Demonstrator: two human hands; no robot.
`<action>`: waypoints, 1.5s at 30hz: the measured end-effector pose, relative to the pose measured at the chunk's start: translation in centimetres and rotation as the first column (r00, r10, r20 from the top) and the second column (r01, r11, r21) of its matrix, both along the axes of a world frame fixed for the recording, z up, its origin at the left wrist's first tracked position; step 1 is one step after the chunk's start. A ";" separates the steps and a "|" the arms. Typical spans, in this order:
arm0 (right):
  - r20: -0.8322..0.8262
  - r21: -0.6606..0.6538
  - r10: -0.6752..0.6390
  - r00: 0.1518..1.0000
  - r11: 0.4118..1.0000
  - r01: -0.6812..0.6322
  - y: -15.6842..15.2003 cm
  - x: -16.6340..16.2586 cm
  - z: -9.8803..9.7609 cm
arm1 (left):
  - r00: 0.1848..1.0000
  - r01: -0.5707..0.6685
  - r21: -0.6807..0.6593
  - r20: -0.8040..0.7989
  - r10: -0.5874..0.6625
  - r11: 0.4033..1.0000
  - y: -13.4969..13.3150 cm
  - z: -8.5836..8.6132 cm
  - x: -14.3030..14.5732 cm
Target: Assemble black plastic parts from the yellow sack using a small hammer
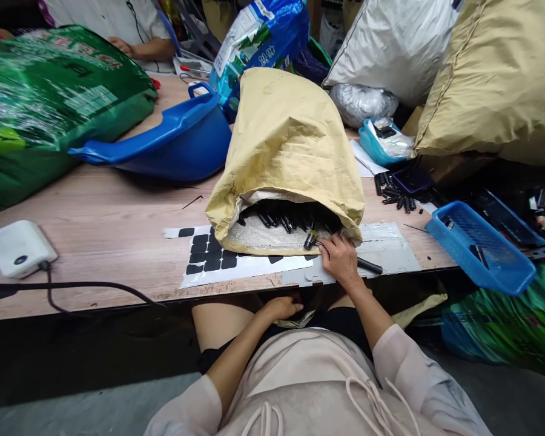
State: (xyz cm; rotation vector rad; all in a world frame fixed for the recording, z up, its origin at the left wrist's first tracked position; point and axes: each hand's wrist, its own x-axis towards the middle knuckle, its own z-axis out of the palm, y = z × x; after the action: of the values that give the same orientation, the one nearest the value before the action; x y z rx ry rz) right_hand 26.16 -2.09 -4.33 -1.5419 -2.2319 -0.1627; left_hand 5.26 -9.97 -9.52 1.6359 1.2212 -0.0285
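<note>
My right hand (pixel 338 255) is closed at the mouth of a yellow-brown woven sack (pixel 295 139), near the table's front edge. A black-handled tool (pixel 370 265) sticks out to the right from under it. At its fingertips is a short black cylindrical piece (pixel 309 240) with a yellowish bit. Inside the sack, which has a whitish lining, lie several black tube-like parts (pixel 277 217). My left hand (pixel 284 307) rests low over my lap, below the table edge, its fingers curled; whatever they hold, if anything, is hidden.
A white sheet with black square stickers (pixel 206 251) lies partly under the sack. Left are a blue scoop-shaped basin (pixel 163 142), a green bag (pixel 59 109) and a white box with a cable (pixel 20 248). Right is a blue basket (pixel 481 248). Another person's hand (pixel 122 47) shows behind.
</note>
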 end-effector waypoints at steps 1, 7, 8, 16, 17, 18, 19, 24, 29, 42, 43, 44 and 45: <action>0.003 0.002 0.000 1.000 1.000 0.000 0.0 0.0 0.0 | 0.998 0.049 -0.029 0.029 -0.049 0.998 -0.4 1.1 -0.7; 0.019 0.018 -0.014 1.000 1.000 0.014 -0.1 -0.2 0.2 | 0.896 -0.393 0.064 0.248 0.367 0.917 4.0 8.7 -5.4; 0.022 0.023 -0.015 1.000 1.000 0.014 -0.1 -0.2 0.2 | 0.808 -0.589 0.230 0.190 0.557 0.775 5.7 9.3 -5.9; 0.021 0.030 -0.013 1.000 0.999 0.012 0.1 -0.2 -0.1 | 0.263 -0.940 0.254 0.115 0.958 0.228 14.4 7.7 -6.4; 0.019 0.028 -0.014 1.000 1.000 0.013 0.1 -0.2 -0.1 | 0.234 -0.954 0.217 0.119 0.965 0.205 14.6 7.6 -6.3; 0.017 0.025 -0.015 1.000 1.000 0.015 0.1 -0.2 -0.1 | 0.207 -0.964 0.192 0.122 0.971 0.182 14.7 7.5 -6.2; 0.015 0.022 -0.016 1.000 1.000 0.016 0.1 -0.2 -0.2 | 0.186 -0.971 0.178 0.126 0.975 0.162 14.8 7.5 -6.2; 0.003 0.018 -0.008 1.000 1.000 0.008 0.1 -0.3 -0.1 | 0.232 -0.940 0.289 0.152 0.961 0.181 13.2 7.6 -6.3; 0.004 0.026 -0.009 1.000 1.000 0.009 0.1 -0.2 0.0 | 0.679 -0.670 0.529 0.152 0.718 0.521 8.4 7.3 -5.7; 0.019 0.047 0.002 1.000 0.999 -0.003 0.2 0.1 -0.5 | 0.926 -0.326 0.716 0.111 0.360 0.617 5.7 5.2 -3.5; 0.017 0.046 0.003 1.000 0.999 -0.003 0.3 0.2 -0.5 | 0.918 -0.340 0.715 0.110 0.381 0.611 5.8 5.0 -3.3; 0.013 0.044 0.006 1.000 0.999 -0.006 0.3 0.2 -0.5 | 0.910 -0.354 0.712 0.115 0.398 0.606 5.9 4.9 -3.2; 0.008 0.041 0.012 1.000 0.999 -0.013 0.3 0.3 -0.5 | 0.906 -0.367 0.707 0.123 0.405 0.605 5.9 4.8 -3.1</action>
State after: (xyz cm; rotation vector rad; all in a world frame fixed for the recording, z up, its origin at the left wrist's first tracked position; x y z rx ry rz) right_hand 26.47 -1.77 -4.79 -1.5080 -2.2300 -0.2102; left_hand 2.13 -4.10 -4.75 1.9779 1.7434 0.7951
